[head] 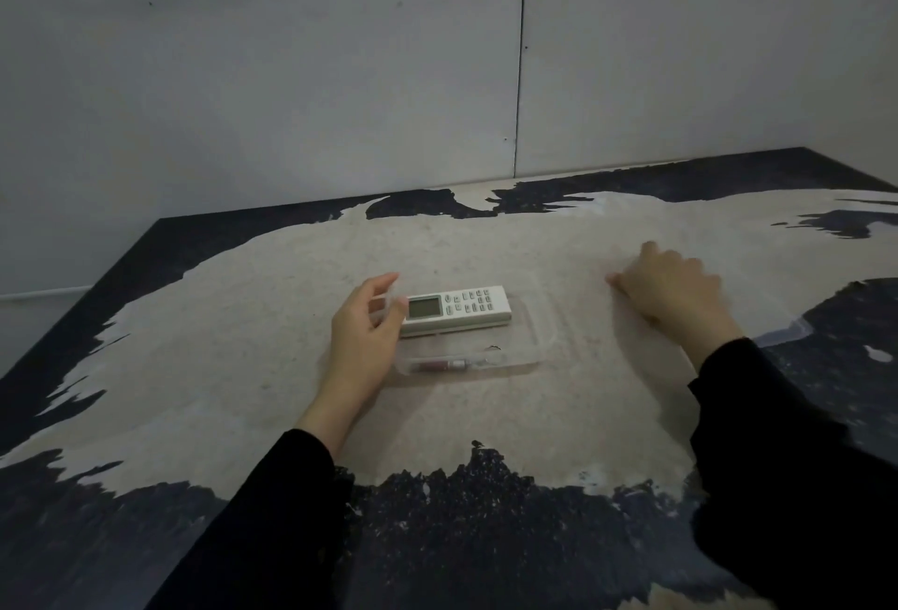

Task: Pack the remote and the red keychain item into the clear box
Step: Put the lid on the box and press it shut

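the white remote (456, 310) is lying flat inside the clear box (527, 332), along its far side, with its screen end to the left and its buttons to the right. the red keychain item (440, 364) is lying in the same box along the near wall, its small metal ring pointing right. both things are looking packed already, so the work left is probably closing or steadying the box; no lid is showing clearly.

the left hand (364, 332) is resting at the left end of the box, thumb and fingers curved in a narrow pinch around the box wall just beside the remote's screen end. whether the fingers are pressing on the wall or on the remote itself is hard to tell. the right hand (673, 288) is lying palm down on the tabletop (243, 366), well apart to the right of the box, fingers loosely curled and holding nothing.

the box is looking thin, light and flexible, so it is likely to slide on the worn tabletop and buckle if squeezed hard; taking it by two opposite walls near the corners should be steadier. the remote is stiff and fairly light, best gripped across its long sides. the keychain item is small and slim, apt to roll or rattle in the box, and its ring is offering the easiest place to pinch.
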`<state>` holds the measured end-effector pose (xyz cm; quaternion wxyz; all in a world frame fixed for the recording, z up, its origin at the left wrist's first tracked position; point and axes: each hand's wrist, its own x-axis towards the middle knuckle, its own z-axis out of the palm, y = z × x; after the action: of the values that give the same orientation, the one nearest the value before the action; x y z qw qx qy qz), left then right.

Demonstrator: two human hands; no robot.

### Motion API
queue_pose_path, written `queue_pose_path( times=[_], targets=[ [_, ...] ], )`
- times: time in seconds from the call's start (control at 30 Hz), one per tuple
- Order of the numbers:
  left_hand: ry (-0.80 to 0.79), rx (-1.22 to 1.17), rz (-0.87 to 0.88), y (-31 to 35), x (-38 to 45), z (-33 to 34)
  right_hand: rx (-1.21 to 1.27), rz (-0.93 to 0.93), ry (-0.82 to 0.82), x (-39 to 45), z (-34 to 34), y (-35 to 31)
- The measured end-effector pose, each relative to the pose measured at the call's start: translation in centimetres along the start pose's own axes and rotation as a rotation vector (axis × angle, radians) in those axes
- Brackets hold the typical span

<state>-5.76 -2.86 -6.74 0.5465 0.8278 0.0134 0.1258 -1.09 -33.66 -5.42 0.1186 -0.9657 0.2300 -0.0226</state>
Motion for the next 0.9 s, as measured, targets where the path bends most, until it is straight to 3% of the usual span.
queue_pose_path(
  times=[0.23, 0.4, 0.47, 0.63, 0.77, 0.9],
  targets=[
    [0.007, -0.026, 0.007, 0.0, 0.0, -0.1, -0.098, -0.413, 0.307, -1.5, 0.1, -2.4],
    [-0.002, -0.018, 0.022, 0.0, 0.0, -0.2, 0.139, -0.707, 0.756, -4.4, -3.2, -5.3],
    [0.028, 0.039, 0.107, 0.3, -0.3, -0.4, 0.209, -0.854, 0.834, -5.5, -4.4, -6.1],
    [0.043, 0.109, 0.405, 3.0, -1.8, -0.4, 0.263, -1.087, 0.848, -7.8, -6.5, -6.7],
    [-0.104, -0.027, 0.393, 4.3, -3.1, 0.4, 0.343, -1.179, 0.624, -9.2, -5.7, -8.0],
    [-0.011, -0.090, 0.340, 3.8, -2.5, 0.5, 0.396, -1.066, 0.407, -8.2, -3.2, -8.2]
  ],
)
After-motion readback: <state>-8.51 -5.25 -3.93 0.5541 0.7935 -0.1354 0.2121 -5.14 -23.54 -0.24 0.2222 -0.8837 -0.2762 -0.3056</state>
